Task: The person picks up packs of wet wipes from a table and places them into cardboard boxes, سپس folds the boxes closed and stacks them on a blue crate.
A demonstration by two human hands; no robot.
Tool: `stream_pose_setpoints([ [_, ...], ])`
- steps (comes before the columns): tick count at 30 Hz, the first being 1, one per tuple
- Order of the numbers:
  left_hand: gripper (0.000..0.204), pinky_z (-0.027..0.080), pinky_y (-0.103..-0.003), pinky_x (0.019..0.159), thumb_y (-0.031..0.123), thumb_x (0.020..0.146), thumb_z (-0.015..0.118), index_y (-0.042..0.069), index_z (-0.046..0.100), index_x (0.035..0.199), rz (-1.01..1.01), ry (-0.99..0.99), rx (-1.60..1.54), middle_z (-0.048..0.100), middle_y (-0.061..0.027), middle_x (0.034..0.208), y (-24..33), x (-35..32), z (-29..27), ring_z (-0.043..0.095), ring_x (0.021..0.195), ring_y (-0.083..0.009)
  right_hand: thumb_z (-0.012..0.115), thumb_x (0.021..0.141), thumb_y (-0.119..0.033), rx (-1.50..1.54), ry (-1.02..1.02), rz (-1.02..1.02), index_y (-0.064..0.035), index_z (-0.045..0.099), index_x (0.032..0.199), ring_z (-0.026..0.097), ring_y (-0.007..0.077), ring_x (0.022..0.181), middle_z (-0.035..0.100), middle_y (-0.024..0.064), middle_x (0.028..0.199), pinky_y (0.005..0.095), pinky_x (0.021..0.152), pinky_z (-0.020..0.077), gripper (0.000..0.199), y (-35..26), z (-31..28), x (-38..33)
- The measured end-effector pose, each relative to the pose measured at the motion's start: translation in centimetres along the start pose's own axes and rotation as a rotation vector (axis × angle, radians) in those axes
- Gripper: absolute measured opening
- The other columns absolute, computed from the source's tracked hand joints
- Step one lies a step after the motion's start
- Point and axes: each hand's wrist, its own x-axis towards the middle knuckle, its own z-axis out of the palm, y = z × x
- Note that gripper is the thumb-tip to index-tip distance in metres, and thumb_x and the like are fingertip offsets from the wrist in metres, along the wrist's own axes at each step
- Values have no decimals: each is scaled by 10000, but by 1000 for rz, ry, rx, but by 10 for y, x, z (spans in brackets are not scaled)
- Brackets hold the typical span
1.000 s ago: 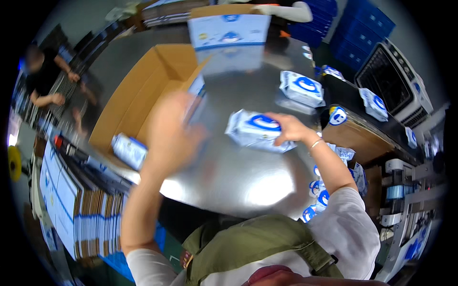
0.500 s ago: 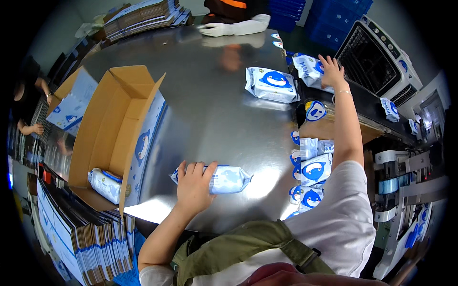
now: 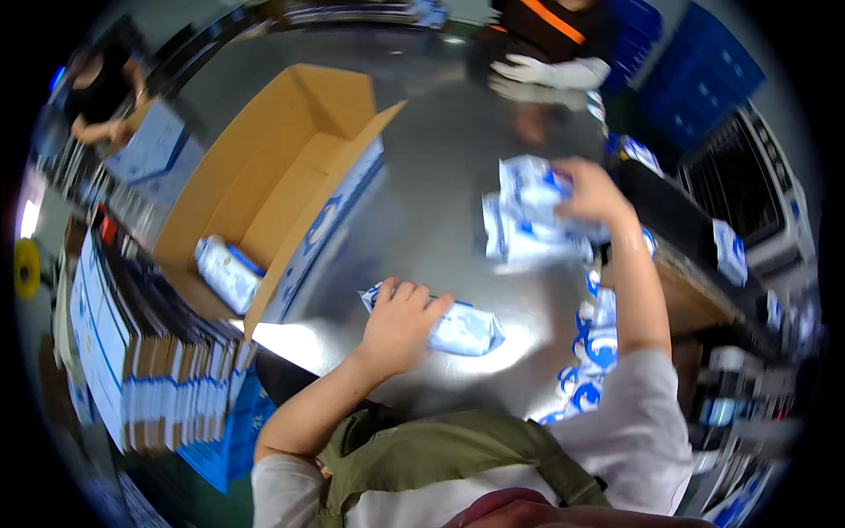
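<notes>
My left hand (image 3: 400,326) is closed around a white-and-blue soft pack of wipes (image 3: 466,330), which rests on its narrow side on the metal table. Farther right, my right hand (image 3: 597,195) grips a second wipes pack (image 3: 530,182), smeared by motion. This pack is over another wipes pack (image 3: 519,233) lying flat; whether the two touch is unclear. At the left stands an open cardboard carton (image 3: 242,167), tilted in view, with one wipes pack (image 3: 229,275) at its near end.
Several wipes packs (image 3: 601,348) sit below the table's right edge. A dark conveyor (image 3: 669,207) carries another pack (image 3: 729,251). Flattened cartons (image 3: 167,370) are stacked at the lower left. A gloved co-worker's hand (image 3: 528,70) lies at the far edge; another person (image 3: 110,97) handles a carton at far left.
My right hand has lifted a wipes pack off the conveyor and brought it left over the pack on the table. My left hand keeps its pack. The whole view has shifted.
</notes>
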Motion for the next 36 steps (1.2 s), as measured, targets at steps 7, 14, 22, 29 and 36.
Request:
stream_pose_setpoints([
  [7,689,291,-542,1062,168,578,743,157,520,1229,169,80,-104,516,-103,1037,1,-59,0,507,1044,-304,883,472,-216,-96,182,-97,-113,387,1419,254,450,1375,313,237,1470,589,1112,174,1074,-135,91,-170],
  [14,478,227,-597,1071,198,573,712,157,608,1038,135,174,-69,532,-131,952,2,-61,22,507,1019,-340,838,539,-139,462,-153,-197,-2,355,1396,497,335,1193,509,206,1290,380,1051,366,994,-56,69,-44],
  [22,468,92,-750,1044,205,571,744,207,644,1028,157,349,67,335,-250,1431,-6,-53,43,196,1400,-453,835,665,-291,939,-594,-109,41,380,1344,510,252,1146,528,156,1264,368,1030,374,882,-41,149,38],
  [29,398,126,-740,1046,173,793,562,213,572,1188,163,163,-59,300,-123,1521,11,-94,47,224,1416,-377,742,796,-243,737,-402,-189,13,415,1373,512,261,1217,547,178,1308,382,1039,386,710,-123,122,-58],
  [36,545,216,-664,1055,17,623,653,173,590,1141,-30,-15,-5,382,-92,1478,9,-94,-24,304,1381,-354,593,905,-421,756,-365,-162,-59,456,1370,495,299,1247,525,187,1338,368,1034,380,605,-134,104,-9],
])
